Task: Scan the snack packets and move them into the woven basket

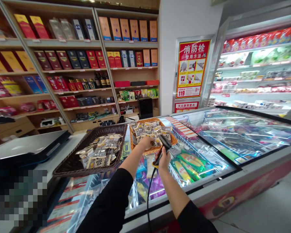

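Observation:
My right hand (pixel 164 159) is wrapped round the handle of a black barcode scanner (pixel 165 142), its head tilted over the right side of a light wicker basket (pixel 175 139). A dark cable (pixel 149 194) hangs down from the scanner. In that basket lie many small clear-and-white snack packets (pixel 148 128). My left hand (pixel 145 143) reaches to the basket's front, fingers closed at a small packet (pixel 157 142); the fingertips are partly hidden. To the left, a dark brown wicker basket (pixel 70 160) holds similar packets (pixel 100 152). Both baskets rest on a glass-topped freezer.
Under the freezer's glass (pixel 203 149) lie bagged frozen goods in wire baskets. A scale with a flat metal plate (pixel 29 142) stands at the left. Shelves of boxed goods (pixel 80 60) line the back wall, and a lit refrigerated display (pixel 257 71) is at the right.

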`<state>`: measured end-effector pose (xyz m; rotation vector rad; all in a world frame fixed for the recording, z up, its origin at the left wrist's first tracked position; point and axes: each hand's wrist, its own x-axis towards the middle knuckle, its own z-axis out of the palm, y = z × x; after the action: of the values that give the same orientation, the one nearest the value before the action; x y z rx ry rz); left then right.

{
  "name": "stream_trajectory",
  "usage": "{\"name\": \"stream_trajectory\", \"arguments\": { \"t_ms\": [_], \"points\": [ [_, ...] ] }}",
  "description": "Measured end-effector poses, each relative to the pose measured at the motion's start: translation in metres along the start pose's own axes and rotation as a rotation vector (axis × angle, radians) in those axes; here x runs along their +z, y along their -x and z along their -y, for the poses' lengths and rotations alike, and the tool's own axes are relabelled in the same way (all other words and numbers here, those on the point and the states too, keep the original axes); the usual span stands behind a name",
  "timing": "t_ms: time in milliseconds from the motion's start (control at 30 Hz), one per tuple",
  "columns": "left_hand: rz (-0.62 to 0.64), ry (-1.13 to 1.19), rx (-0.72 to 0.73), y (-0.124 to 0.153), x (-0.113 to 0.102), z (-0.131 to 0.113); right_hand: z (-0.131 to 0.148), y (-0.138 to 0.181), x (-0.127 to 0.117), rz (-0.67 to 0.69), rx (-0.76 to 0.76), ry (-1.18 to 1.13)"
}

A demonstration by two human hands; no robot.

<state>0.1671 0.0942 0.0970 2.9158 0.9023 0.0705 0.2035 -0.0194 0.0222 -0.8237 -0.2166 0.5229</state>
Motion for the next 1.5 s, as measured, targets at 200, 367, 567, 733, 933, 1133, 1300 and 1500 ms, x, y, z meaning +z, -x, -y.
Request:
{"name": "stream_trajectory", "arguments": {
  "t_ms": [200, 367, 567, 733, 933, 1133, 1300, 1500],
  "points": [
    [-0.120, 0.079, -0.054, 0.003, 0.006, 0.007, -0.002, -0.001, -0.001, 0.021, -0.034, 0.025],
    [-0.098, 0.088, -0.083, 0.007, 0.006, 0.009, -0.005, 0.001, -0.002, 0.047, -0.049, 0.077],
    [-0.304, 0.256, -0.251, 0.014, 0.009, 0.021, -0.008, 0.002, -0.006, 0.137, -0.126, 0.232],
    [-0.444, 0.798, -0.403, 0.032, -0.003, 0.055, -0.011, 0.010, -0.007, 0.330, -0.138, 0.364],
    [-0.553, 1.212, -0.424, 0.082, -0.019, 0.104, -0.013, 0.031, -0.006, 0.668, -0.152, 0.483],
    [-0.668, 1.264, -0.426, 0.111, 0.000, 0.121, -0.011, 0.044, -0.005, 0.771, -0.136, 0.613],
    [-0.656, 1.260, -0.387, 0.111, 0.005, 0.119, -0.004, 0.052, 0.001, 0.718, -0.002, 0.498],
    [-0.641, 1.282, -0.418, 0.113, 0.004, 0.117, 0.000, 0.055, 0.004, 0.691, 0.057, 0.435]
  ]
}}
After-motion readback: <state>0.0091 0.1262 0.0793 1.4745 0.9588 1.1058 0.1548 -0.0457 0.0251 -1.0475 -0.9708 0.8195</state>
